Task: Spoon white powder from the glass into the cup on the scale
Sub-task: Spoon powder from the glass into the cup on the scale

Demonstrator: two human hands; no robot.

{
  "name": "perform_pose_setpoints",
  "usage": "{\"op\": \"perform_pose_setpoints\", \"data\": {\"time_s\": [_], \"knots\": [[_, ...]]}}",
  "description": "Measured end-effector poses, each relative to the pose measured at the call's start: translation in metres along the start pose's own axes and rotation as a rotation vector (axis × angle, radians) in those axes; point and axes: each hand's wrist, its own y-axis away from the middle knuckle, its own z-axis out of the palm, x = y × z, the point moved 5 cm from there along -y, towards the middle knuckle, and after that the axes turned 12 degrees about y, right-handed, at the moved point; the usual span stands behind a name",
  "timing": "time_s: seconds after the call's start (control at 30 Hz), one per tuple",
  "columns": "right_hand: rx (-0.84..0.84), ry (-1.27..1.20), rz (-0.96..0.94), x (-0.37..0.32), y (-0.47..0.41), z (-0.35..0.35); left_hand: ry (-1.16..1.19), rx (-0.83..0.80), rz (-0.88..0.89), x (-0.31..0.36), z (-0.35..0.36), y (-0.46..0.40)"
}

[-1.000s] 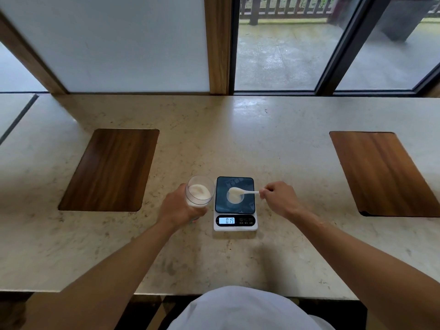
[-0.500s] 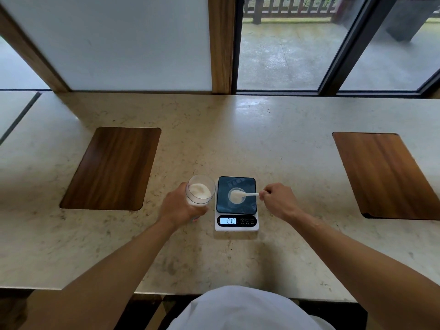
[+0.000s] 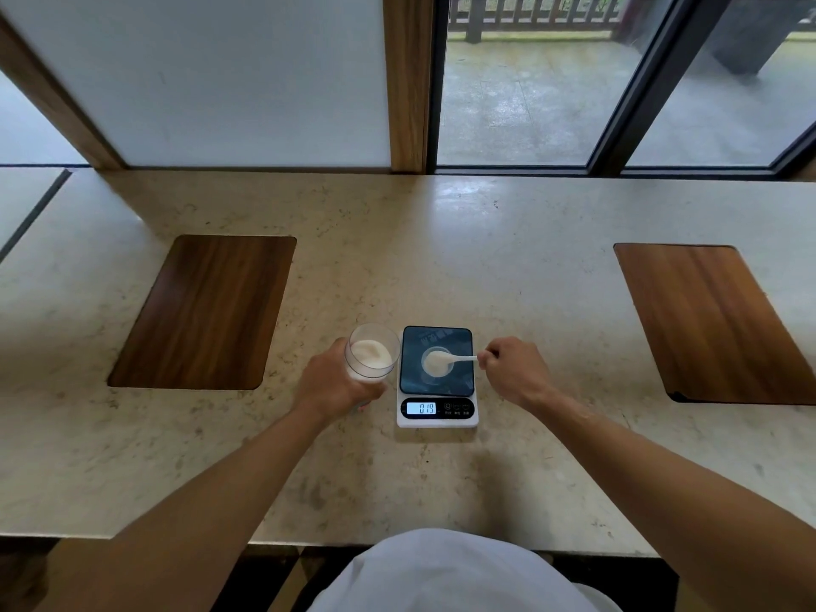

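A clear glass (image 3: 372, 353) with white powder in it is tilted toward the scale, gripped from the left by my left hand (image 3: 331, 384). The white scale (image 3: 437, 376) with a dark platform stands just right of the glass, and its display reads 019. A small clear cup (image 3: 437, 363) sits on the platform. My right hand (image 3: 514, 372) pinches the handle of a white spoon (image 3: 450, 359), whose bowl, full of powder, hovers over the cup.
Two dark wooden boards lie inset in the beige stone counter, one at the left (image 3: 207, 312) and one at the right (image 3: 715, 322). Windows and a wooden post stand behind the counter. The counter's front edge is close to my body.
Both hands, the glass and the spoon hold nearly the same pose over the second. The display still reads 019.
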Motion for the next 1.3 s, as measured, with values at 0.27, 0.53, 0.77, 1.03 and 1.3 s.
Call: {"op": "perform_pose_setpoints", "data": {"time_s": [0.27, 0.53, 0.77, 1.03, 1.3], "knots": [[0.049, 0.059, -0.042, -0.005, 0.003, -0.002, -0.005, -0.004, -0.002, 0.0, 0.001, 0.001], [0.096, 0.087, -0.081, -0.009, 0.006, -0.003, -0.016, 0.004, 0.016, -0.001, 0.0, 0.001], [0.152, 0.094, -0.151, -0.011, 0.012, -0.008, -0.036, -0.007, 0.008, -0.003, 0.003, 0.0], [0.225, 0.195, -0.3, -0.015, 0.02, -0.01, -0.026, -0.003, 0.004, -0.005, 0.005, -0.004], [0.29, 0.263, -0.403, -0.015, 0.03, -0.014, -0.027, -0.014, 0.011, -0.006, 0.012, -0.01]]}}
